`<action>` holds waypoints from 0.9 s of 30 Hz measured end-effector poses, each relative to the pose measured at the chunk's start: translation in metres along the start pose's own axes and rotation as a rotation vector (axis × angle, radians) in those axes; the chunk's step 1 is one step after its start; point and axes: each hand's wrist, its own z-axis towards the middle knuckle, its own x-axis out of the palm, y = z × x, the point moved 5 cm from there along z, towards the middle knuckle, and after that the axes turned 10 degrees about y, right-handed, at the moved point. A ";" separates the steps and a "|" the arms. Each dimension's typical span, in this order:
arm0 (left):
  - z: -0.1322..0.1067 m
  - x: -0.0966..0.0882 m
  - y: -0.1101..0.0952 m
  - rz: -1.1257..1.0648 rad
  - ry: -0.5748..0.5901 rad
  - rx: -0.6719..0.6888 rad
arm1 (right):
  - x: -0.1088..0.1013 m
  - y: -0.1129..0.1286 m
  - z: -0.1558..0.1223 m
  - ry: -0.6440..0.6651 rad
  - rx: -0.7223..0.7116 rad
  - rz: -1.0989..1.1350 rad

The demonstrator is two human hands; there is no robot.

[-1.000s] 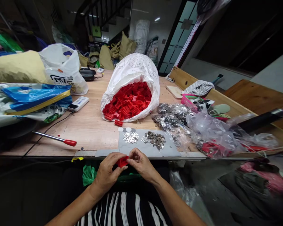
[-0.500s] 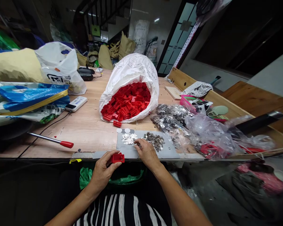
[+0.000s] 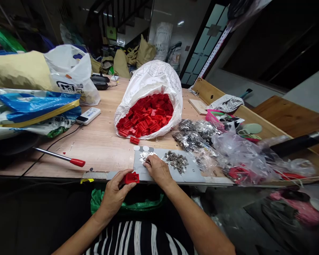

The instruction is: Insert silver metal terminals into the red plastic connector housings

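Between the thumb and fingers of my left hand (image 3: 116,187) is a small red plastic housing (image 3: 132,177), held at the table's front edge. Small metal bits show inside it. My right hand (image 3: 159,171) is at the pile of flat silvery metal pieces (image 3: 146,156), its fingertips pinched together; whatever is in them is too small to make out. Right of that hand lies a pile of darker metal parts (image 3: 177,161) on the same grey sheet (image 3: 190,175). Behind them, a white woven sack (image 3: 155,76) lies open toward me, full of red plastic housings (image 3: 149,117).
One loose red housing (image 3: 134,140) lies before the sack. A red-handled metal rod (image 3: 77,162) and a white device (image 3: 89,115) with a cable are at left. Clear plastic bags (image 3: 231,145) crowd the right side. A green-lined bin (image 3: 146,205) sits below the table edge.
My right hand has moved slightly left, farther over the silvery pile, its fingertips drawn together. My left hand still holds the red housing. The whole view has shifted a little.
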 end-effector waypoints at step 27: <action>0.005 0.007 -0.017 0.253 -0.049 0.157 | 0.014 -0.008 -0.022 0.181 -0.178 1.058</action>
